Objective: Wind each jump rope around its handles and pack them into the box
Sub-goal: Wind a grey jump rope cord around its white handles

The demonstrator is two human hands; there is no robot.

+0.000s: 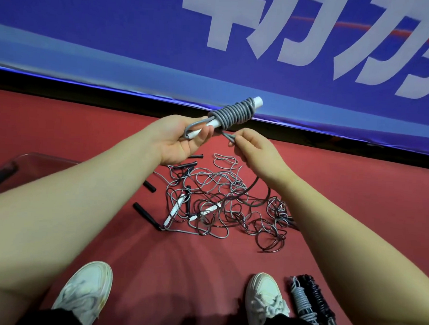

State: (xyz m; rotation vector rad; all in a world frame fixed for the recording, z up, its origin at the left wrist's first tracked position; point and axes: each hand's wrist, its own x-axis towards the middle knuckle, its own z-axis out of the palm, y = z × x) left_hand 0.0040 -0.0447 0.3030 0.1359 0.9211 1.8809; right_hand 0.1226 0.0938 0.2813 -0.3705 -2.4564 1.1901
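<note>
Forearms: both bare forearms, left and right, reach forward from the lower corners and meet at mid-frame, held above the floor.
Task item: grey jump rope, its cord coiled in tight turns around paired white handles, held in the air and tilted up to the right.
Left hand: grasps the lower end of the handles, palm up, with thumb and fingers curled round them.
Right hand: pinches a short cord loop that leaves the underside of the coil; the other fingers are curled.
Loose ropes: a tangled pile of grey and dark cords lies on the floor below the hands, with white handles in it and black handles at its left edge.
Wound bundles: one grey bundle and one black bundle lie side by side, touching, just beside the right shoe.
Box: clear box at the left edge, partly hidden by the left forearm; a dark item shows inside, not identifiable.
Footwear: left shoe, white, matching the right one.
Surface: red floor.
Background: blue banner with large white characters along the far side.
</note>
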